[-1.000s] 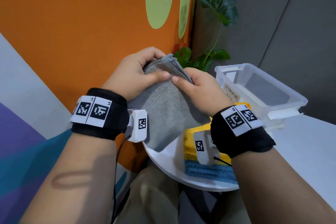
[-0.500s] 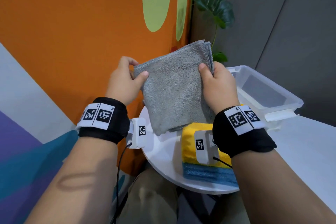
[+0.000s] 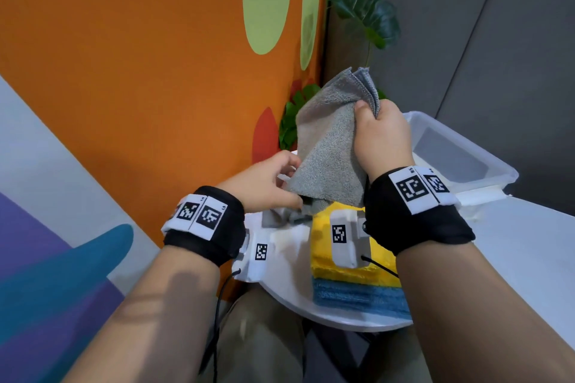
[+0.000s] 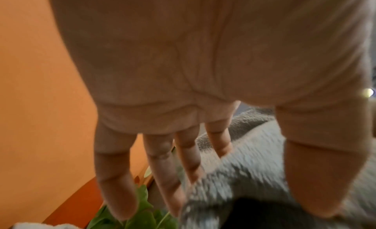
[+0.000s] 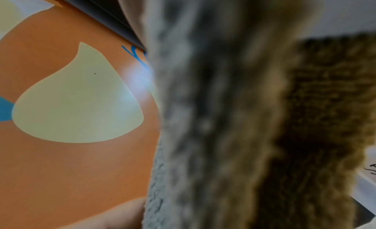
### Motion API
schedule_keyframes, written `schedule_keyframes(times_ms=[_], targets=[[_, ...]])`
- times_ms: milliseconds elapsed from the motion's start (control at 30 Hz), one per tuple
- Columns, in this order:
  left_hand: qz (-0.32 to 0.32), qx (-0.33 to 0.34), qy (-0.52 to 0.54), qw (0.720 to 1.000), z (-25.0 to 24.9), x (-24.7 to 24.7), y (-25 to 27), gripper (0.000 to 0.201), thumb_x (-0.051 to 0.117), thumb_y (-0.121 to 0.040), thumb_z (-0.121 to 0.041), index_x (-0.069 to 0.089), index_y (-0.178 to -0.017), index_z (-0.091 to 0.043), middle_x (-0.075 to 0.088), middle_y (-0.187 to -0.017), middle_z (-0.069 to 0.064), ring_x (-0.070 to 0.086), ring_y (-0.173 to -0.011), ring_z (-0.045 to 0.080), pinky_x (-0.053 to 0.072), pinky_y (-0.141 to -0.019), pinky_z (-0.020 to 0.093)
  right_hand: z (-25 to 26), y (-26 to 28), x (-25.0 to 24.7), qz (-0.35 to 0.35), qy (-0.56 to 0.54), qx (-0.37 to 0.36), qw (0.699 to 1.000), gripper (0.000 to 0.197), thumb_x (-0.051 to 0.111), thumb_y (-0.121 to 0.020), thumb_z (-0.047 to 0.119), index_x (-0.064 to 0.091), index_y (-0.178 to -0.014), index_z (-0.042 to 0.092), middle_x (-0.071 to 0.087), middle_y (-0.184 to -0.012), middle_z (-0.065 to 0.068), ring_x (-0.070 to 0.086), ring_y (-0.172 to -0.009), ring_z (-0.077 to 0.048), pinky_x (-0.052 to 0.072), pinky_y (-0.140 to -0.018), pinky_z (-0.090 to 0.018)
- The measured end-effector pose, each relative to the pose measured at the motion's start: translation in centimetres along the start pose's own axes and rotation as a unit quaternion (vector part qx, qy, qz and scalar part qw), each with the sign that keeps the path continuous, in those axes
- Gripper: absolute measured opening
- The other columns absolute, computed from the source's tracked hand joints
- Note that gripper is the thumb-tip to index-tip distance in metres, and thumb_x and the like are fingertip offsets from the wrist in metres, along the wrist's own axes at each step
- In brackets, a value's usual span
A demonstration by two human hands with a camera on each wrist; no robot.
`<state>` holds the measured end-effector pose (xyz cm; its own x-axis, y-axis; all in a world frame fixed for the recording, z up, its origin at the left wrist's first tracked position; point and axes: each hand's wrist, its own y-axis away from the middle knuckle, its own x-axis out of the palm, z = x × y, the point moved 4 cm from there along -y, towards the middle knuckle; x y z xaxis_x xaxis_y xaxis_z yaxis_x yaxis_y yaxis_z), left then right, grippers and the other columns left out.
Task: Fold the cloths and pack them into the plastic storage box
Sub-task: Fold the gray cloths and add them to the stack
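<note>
My right hand (image 3: 373, 124) pinches the top right corner of a grey cloth (image 3: 329, 149), which hangs folded above the white round table (image 3: 295, 261). My left hand (image 3: 280, 183) is low at the cloth's lower left edge. In the left wrist view its fingers (image 4: 162, 168) reach straight behind the grey cloth (image 4: 254, 168), with the thumb in front. The cloth's grey pile (image 5: 203, 120) fills the right wrist view. A folded yellow cloth (image 3: 351, 270) lies on a folded blue cloth (image 3: 357, 295) under my right wrist. The clear plastic storage box (image 3: 510, 179) stands empty at the right.
An orange wall (image 3: 155, 87) rises close on the left. A green plant (image 3: 367, 15) stands behind the table in the corner. A grey fold (image 3: 280, 218) rests on the table under the hanging cloth. A white surface (image 3: 529, 258) stretches right of the box.
My left hand let go of the cloth's top left corner and dropped to its lower edge. The right hand kept its corner, and the cloth now hangs from it alone.
</note>
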<state>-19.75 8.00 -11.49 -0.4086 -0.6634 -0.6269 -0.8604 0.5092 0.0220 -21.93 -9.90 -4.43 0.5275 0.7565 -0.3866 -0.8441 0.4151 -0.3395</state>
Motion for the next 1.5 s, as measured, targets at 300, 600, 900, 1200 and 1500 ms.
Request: schedule_keyframes(times_ms=[300,600,900,1200,1500], targets=[[-0.141,0.02,-0.158,0.977,-0.7,1.3,-1.4,0.027,0.057,-0.083,-0.006,0.044,-0.104,-0.017,0.056,-0.088,0.003,0.052,-0.078,0.022,0.033,-0.062,0.029,-0.5,-0.3,-0.5,-0.016,-0.01,0.038,0.999,0.029,0.04,-0.099,0.033,0.053,-0.105,0.008,0.054,-0.094,-0.004,0.05,-0.089,-0.023,0.037,-0.076,-0.03],[-0.181,0.056,-0.077,0.979,0.3,1.0,-1.2,0.02,0.039,-0.086,0.005,0.046,-0.095,-0.011,0.056,-0.083,0.016,0.05,-0.077,0.031,0.037,-0.064,0.039,-1.6,-0.7,-1.4,-0.056,0.006,0.06,0.997,0.027,0.04,-0.1,0.032,0.052,-0.102,0.009,0.051,-0.09,-0.003,0.045,-0.086,-0.021,0.032,-0.073,-0.027],[-0.208,0.04,0.002,0.977,0.9,0.2,-0.7,0.024,0.032,-0.104,-0.023,0.05,-0.114,-0.011,0.06,-0.093,0.018,0.055,-0.084,0.03,0.047,-0.081,0.04,-2.4,-1.1,-1.8,-0.079,-0.012,0.09,0.993,0.037,0.039,-0.1,0.033,0.054,-0.111,0.001,0.052,-0.094,-0.007,0.048,-0.088,-0.024,0.04,-0.08,-0.034],[-0.127,0.012,0.078,0.989,1.7,0.4,-0.5,0.032,0.053,-0.09,0.002,0.046,-0.093,-0.029,0.062,-0.107,0.016,0.069,-0.071,0.027,0.058,-0.064,0.043,-2.9,-1.3,-2.1,-0.082,-0.001,0.097,0.992,0.036,0.038,-0.1,0.031,0.054,-0.114,0.001,0.052,-0.096,-0.006,0.049,-0.09,-0.025,0.033,-0.075,-0.028],[-0.222,-0.02,0.108,0.969,3.6,-1.8,-0.2,0.038,0.03,-0.087,0.011,0.051,-0.082,-0.021,0.068,-0.091,0.003,0.071,-0.072,0.017,0.048,-0.056,0.026,-3.0,-1.3,-2.9,-0.083,0.022,0.096,0.992,0.035,0.037,-0.101,0.029,0.051,-0.118,0.002,0.058,-0.112,-0.013,0.049,-0.092,-0.024,0.031,-0.075,-0.026]])
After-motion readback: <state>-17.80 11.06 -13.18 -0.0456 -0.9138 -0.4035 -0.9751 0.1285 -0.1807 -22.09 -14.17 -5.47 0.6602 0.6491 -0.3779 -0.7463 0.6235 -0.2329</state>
